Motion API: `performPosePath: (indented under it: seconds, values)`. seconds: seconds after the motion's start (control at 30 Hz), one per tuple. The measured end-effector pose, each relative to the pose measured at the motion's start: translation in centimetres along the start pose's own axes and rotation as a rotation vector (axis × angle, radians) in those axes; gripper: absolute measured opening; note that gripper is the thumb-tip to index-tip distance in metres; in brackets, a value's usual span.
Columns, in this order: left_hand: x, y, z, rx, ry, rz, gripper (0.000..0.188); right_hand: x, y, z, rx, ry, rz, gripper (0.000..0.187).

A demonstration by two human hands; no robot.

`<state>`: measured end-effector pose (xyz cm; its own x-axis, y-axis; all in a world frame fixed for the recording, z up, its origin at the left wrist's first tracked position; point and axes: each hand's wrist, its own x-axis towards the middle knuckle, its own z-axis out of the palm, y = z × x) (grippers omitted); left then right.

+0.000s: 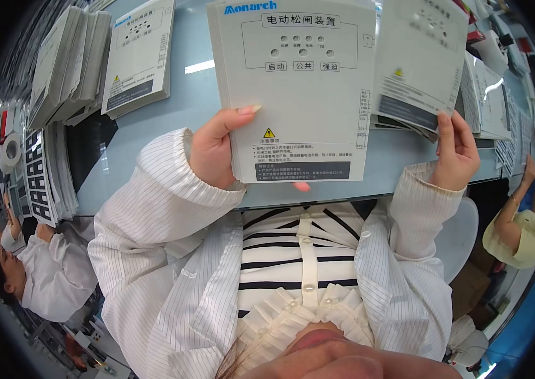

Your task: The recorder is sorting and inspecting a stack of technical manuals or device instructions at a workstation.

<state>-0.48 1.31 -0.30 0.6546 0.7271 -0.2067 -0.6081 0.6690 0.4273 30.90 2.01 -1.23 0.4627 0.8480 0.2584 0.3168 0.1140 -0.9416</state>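
My left hand (217, 146) grips a stack of grey-white printed panel sheets (305, 98) by its lower left, thumb on the top face and fingers underneath. Printed on the top sheet are small round holes, a yellow warning triangle and a dark band at the bottom. With finger and thumb, my right hand (457, 150) pinches the lower right corner of a similar panel sheet (416, 63), which looks slightly blurred. That sheet is just right of the stack, above other sheets whose edges show below it.
A pale blue-grey table (191, 95) lies under the work. At the left stand thick piles of panel sheets (138, 57) and another tall pile (68, 63). More sheets (488, 95) lie at the right. Co-workers sit left (52, 271) and right (514, 234).
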Motion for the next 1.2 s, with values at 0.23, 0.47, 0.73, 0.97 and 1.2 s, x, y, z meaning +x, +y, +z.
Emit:
performPosePath:
  seconds: [0.23, 0.47, 0.73, 0.97, 1.2]
  values:
    - [-0.1, 0.0, 0.6, 0.023, 0.070, -0.002, 0.053, -0.9, -2.0, 1.6, -0.509, 0.135, -0.263, 0.025]
    - [-0.1, 0.1, 0.2, 0.119, 0.049, -0.015, 0.052, -4.1, -3.8, 2.0, 0.025, -0.625, -0.056, 0.020]
    - [0.0, -0.1, 0.7, 0.230, 0.136, -0.001, 0.052, -5.1, -4.3, 2.5, 0.240, -0.764, 0.347, 0.008]
    - [-0.1, -0.1, 0.7, 0.209, 0.078, -0.009, 0.055, -5.1, -4.3, 2.3, 0.228, -0.781, 0.350, 0.008]
    - [0.2, -0.4, 0.7, 0.113, 0.021, 0.018, 0.058, -4.9, -4.4, 2.1, 0.178, -0.720, 0.306, 0.010]
